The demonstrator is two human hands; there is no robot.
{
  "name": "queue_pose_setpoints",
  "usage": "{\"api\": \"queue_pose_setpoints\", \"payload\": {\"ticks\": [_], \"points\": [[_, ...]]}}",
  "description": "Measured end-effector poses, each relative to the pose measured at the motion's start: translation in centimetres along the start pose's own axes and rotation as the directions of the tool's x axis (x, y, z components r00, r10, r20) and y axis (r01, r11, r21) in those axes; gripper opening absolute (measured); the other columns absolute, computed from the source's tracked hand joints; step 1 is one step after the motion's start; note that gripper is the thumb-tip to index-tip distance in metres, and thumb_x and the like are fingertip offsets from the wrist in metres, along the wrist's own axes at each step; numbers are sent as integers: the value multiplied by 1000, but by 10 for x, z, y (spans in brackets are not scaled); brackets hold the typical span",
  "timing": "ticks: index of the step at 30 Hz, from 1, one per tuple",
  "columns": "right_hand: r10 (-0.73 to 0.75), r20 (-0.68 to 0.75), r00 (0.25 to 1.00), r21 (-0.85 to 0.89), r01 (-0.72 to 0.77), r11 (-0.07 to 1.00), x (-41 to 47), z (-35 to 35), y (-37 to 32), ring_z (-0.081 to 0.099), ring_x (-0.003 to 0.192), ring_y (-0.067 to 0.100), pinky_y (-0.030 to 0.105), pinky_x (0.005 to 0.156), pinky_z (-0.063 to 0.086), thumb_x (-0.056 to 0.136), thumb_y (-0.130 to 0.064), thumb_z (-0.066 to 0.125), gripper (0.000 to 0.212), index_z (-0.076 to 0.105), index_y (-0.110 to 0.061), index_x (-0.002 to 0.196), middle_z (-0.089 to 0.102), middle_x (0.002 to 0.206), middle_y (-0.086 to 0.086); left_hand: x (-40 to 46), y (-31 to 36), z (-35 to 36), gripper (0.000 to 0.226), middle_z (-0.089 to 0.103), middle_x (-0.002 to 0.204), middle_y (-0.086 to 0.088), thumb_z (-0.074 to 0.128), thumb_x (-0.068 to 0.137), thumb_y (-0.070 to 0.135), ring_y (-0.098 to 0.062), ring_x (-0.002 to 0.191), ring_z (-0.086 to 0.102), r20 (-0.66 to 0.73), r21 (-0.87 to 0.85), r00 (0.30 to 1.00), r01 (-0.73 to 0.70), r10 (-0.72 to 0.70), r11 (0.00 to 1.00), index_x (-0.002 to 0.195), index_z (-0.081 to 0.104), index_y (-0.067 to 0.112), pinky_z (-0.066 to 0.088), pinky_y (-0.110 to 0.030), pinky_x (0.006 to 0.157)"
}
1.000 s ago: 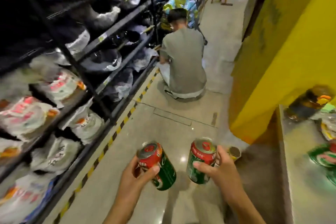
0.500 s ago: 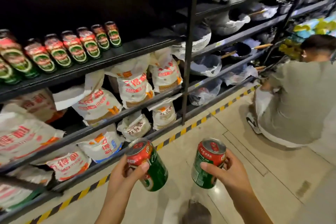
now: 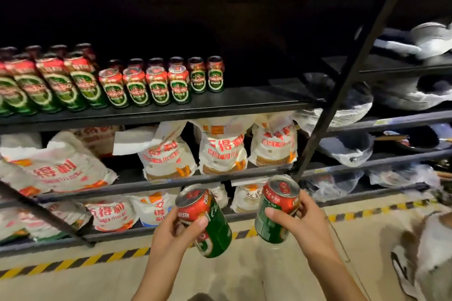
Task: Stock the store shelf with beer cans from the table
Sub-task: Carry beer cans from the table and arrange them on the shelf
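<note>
Task looked partway done: rows of red-and-green beer cans already stood on the black metal shelf, w/ bare space at their right. Left hand gripped a tilted red-and-green beer can; right hand gripped another, near-upright. Both still unplaced, below shelf level.

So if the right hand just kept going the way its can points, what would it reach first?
Probably the white sacks on the middle shelf, not the beer shelf above. The right hand tilts its can up and forward; depth is unclear.
</note>
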State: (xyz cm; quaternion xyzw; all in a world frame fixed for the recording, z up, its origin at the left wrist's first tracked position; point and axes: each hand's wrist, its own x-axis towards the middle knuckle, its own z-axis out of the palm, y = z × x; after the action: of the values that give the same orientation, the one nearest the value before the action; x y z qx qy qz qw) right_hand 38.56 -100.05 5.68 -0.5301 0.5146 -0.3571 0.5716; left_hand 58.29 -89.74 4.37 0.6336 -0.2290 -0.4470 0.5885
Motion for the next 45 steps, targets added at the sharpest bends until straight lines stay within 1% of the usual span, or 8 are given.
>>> {"api": "queue_pose_setpoints", "payload": {"ticks": [7, 13, 16, 20, 24, 31, 42, 45], "points": [[-4, 100, 995, -8, 4, 1000, 101, 32, -22, 64, 78, -6, 7, 58, 48, 61, -4, 84, 51, 60, -28, 99, 70, 93, -10, 94, 27, -9, 42, 71, 93, 7, 80, 64, 28, -15, 99, 61, -123, 52, 991, -43, 49, 998, 103, 63, 32, 49, -36, 85], [-59, 93, 994, -21, 61, 998, 182, 68, -53, 66, 82, -1, 15, 66, 51, 59, -8, 87, 54, 59, -26, 101, 70, 94, -7, 185, 68, 2, 43, 72, 96, 7, 76, 69, 21, -8, 91, 65, -65, 75, 991, -110, 115, 991, 109, 64, 30, 48, -23, 76], [-113, 82, 990, -9, 114, 993, 219, 83, -67, 65, 78, -3, 9, 64, 50, 61, -5, 85, 51, 59, -24, 100, 70, 91, -7, 229, 84, 10, 40, 73, 94, 6, 79, 68, 18, -5, 86, 66, -34, 140, 983, -176, 182, 974, 105, 66, 26, 48, -11, 65], [-179, 51, 982, -12, 180, 984, 261, 98, -77, 65, 81, -2, 11, 68, 50, 65, -10, 84, 48, 61, -27, 104, 71, 91, -9, 271, 103, 21, 42, 71, 96, 14, 80, 68, 28, 4, 88, 63, -21, 221, 973, -221, 231, 950, 107, 66, 31, 47, -15, 73], [-231, 68, 971, -22, 233, 972, 295, 109, -89, 66, 87, 1, 17, 72, 51, 66, -14, 83, 48, 61, -27, 107, 71, 95, -10, 298, 119, 35, 49, 71, 96, 18, 80, 70, 24, 7, 87, 63, -18, 233, 961, -264, 275, 936, 115, 63, 31, 47, -4, 67], [-281, 121, 952, -19, 285, 958, 340, 130, -103, 64, 93, -2, 15, 73, 51, 69, -17, 82, 51, 58, -30, 113, 69, 100, -15, 333, 131, 55, 56, 66, 101, 23, 82, 68, 31, 13, 91, 59, -99, 324, 949, -253, 299, 911, 119, 59, 35, 46, -8, 76], [-292, 160, 943, -36, 301, 953, 383, 142, -95, 61, 96, -8, 7, 73, 49, 69, -16, 82, 58, 53, -35, 115, 65, 105, -15, 365, 120, 64, 69, 65, 108, 16, 83, 65, 35, -2, 101, 59, -204, 419, 932, -195, 301, 887, 127, 54, 30, 49, -24, 90], [-289, 157, 944, -36, 298, 954, 388, 143, -90, 61, 96, -7, 7, 72, 49, 69, -16, 83, 59, 53, -34, 116, 65, 106, -14, 367, 120, 66, 72, 64, 111, 14, 82, 66, 35, -2, 102, 57, -229, 412, 925, -190, 303, 891, 131, 51, 29, 46, -21, 91]]}}
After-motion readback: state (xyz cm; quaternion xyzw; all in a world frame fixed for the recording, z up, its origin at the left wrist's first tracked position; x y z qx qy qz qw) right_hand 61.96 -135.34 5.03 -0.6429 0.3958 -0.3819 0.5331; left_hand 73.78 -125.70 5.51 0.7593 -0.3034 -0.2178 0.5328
